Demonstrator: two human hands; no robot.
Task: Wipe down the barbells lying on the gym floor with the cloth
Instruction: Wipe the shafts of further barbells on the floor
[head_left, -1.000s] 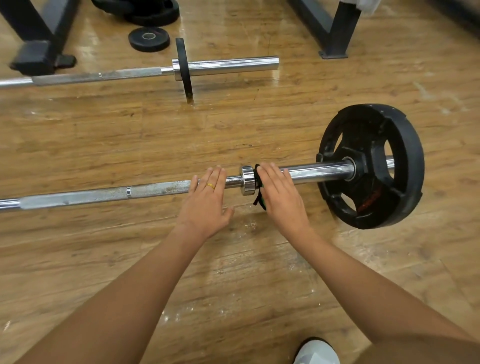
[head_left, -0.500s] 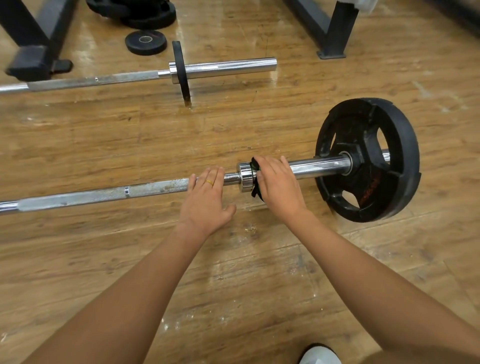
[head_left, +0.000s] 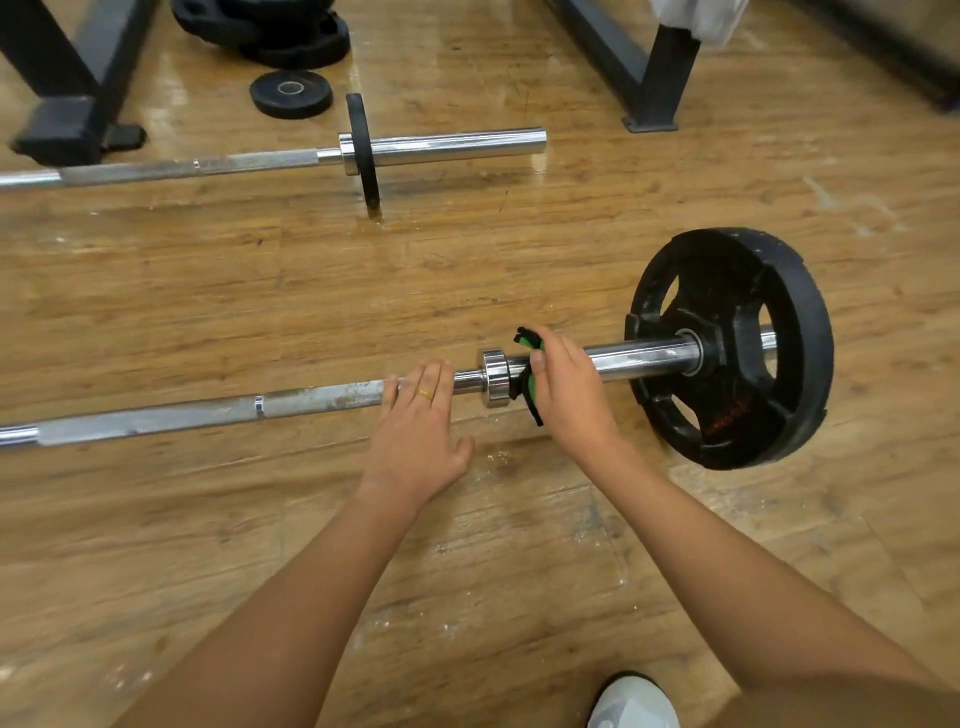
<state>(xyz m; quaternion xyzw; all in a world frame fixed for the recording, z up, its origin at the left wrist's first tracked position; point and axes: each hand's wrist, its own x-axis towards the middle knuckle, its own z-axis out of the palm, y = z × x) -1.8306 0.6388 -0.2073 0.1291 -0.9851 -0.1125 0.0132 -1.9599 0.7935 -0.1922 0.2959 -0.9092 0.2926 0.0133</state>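
Rolling thumb-up since 1 second ago, the right hand (head_left: 566, 387) grips the cloth (head_left: 531, 344) round the sleeve (head_left: 644, 356) of the nearer barbell (head_left: 156, 421) on the floor, likely wiping right around it, while the left hand (head_left: 415, 434) lies flat on the shaft (head_left: 322, 399).

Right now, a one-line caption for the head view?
Right hand grips green cloth on the near barbell; left hand rests on its shaft.

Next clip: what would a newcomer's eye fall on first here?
Two hands meet at centre on the near barbell: the left hand rests flat on the shaft, and the right hand grips a green and black cloth round the bar beside the collar. A big black weight plate stands at right; a second barbell lies farther back.
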